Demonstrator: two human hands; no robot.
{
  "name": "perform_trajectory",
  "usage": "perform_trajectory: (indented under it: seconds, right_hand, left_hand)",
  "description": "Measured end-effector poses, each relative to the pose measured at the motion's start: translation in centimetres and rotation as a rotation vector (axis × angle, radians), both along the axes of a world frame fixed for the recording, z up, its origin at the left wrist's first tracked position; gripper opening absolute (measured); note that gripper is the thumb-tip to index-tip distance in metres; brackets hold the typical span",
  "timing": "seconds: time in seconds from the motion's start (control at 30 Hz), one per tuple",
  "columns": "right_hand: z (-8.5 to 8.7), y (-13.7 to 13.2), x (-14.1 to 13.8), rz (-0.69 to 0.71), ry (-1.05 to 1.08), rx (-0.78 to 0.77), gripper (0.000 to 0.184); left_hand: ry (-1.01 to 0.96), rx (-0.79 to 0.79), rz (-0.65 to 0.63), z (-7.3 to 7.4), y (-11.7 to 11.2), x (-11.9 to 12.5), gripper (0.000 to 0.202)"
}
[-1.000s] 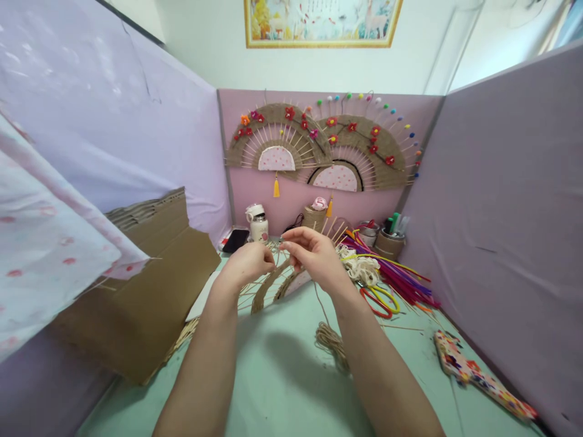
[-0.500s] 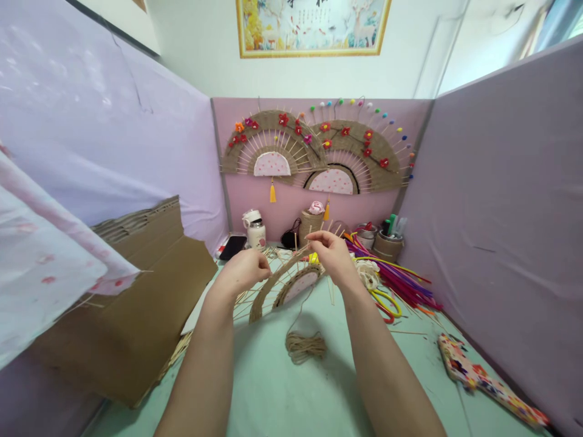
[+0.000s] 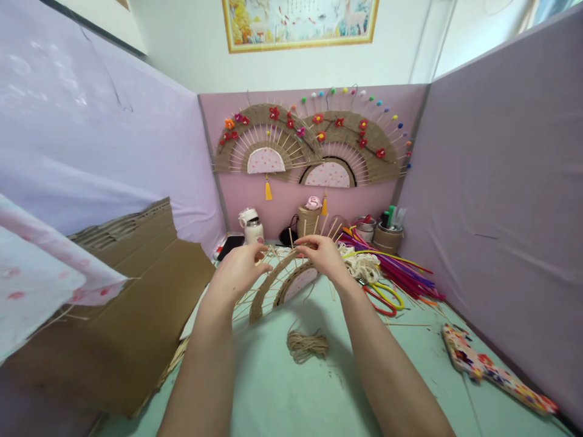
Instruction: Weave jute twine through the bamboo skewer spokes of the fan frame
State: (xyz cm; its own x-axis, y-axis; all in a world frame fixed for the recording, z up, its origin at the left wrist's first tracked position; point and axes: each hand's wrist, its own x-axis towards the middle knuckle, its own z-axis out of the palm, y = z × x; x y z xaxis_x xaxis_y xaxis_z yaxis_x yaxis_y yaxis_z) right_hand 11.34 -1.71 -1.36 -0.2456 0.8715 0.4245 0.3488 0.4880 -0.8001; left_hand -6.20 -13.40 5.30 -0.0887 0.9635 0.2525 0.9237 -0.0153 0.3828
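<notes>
A half-round fan (image 3: 265,294) of thin sticks, with a woven brown twine band and a pink dotted centre, stands tilted before me. My left hand (image 3: 239,268) is at its left side among the sticks, thumb and forefinger apart. At the band's upper edge my right hand (image 3: 322,254) pinches the twine against the sticks; its fingertips partly hide the strand. A bundle of brown twine (image 3: 307,346) lies on the table below, and its loose strand runs up toward the fan.
Brown cardboard (image 3: 132,303) leans at the left. A white bottle (image 3: 251,226), a phone (image 3: 231,246) and a twine spool (image 3: 308,221) stand behind. Coloured pipe cleaners (image 3: 401,270), scissors (image 3: 382,298) and a pen holder (image 3: 388,237) are at the right, near a floral-patterned tool (image 3: 492,370).
My left thumb and forefinger have spread apart. My right hand has shifted slightly left along the band's edge. The whole view has tilted down and right a little.
</notes>
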Motion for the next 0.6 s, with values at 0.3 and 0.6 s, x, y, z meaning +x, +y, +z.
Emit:
perform_trajectory:
  seconds: [0.3,0.6]
  right_hand:
    - [0.0,-0.1,-0.3,-0.021,0.039,0.068,0.019]
    - [0.5,-0.5,0.3,-0.05,0.02,0.134,0.018]
  left_hand:
    - [-0.128,0.185,0.027,-0.4,1.0,2.9,0.057]
    - [0.018,0.114,0.109,-0.6,1.6,2.7,0.023]
